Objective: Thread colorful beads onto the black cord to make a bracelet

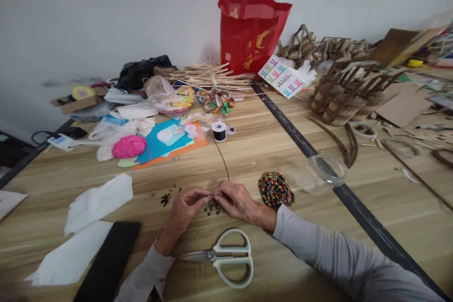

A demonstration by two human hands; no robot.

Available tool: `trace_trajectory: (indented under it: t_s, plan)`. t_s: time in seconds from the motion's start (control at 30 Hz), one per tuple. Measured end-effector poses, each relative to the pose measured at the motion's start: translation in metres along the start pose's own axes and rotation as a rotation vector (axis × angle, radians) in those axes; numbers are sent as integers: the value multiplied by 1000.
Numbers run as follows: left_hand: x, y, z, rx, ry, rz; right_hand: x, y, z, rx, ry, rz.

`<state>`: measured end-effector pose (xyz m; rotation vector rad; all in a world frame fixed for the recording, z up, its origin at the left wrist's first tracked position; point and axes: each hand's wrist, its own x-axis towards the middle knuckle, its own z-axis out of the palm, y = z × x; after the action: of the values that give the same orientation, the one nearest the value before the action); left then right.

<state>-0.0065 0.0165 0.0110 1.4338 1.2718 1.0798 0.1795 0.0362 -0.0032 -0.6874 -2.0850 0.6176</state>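
Note:
My left hand [186,206] and my right hand [238,200] meet fingertip to fingertip just above a small pile of loose multicoloured beads [213,206]. Both are closed in a pinch. From a white spool of black cord [219,132], the cord [223,159] runs down to the fingers of my right hand. What my left fingertips pinch is too small to make out. Right of my right hand lies a coiled heap of strung coloured beads [275,188]. Short black bits [165,198] are scattered left of my left hand. White-handled scissors [226,257] lie below both hands.
White paper pieces [101,200] and a black flat case [109,262] lie at left. Pink yarn [129,146] and coloured sheets [161,139] sit behind. A red bag [253,33] stands at the back, small woven baskets [339,104] and a clear tape roll [327,169] at right.

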Motion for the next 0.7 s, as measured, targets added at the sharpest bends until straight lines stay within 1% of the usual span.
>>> trace_trajectory:
  t_s: [0.2,0.43,0.7]
  plan:
    - [-2,-2,-1,20,35,16,-2,0,0,-18,-36,-33]
    - [-9,-2,-3,21,-25,-3,-4,-2,-2,-57,-129,-60]
    - [-9,-7,-4,17,-67,-18,-2,-4,-2,-50,-143,-36]
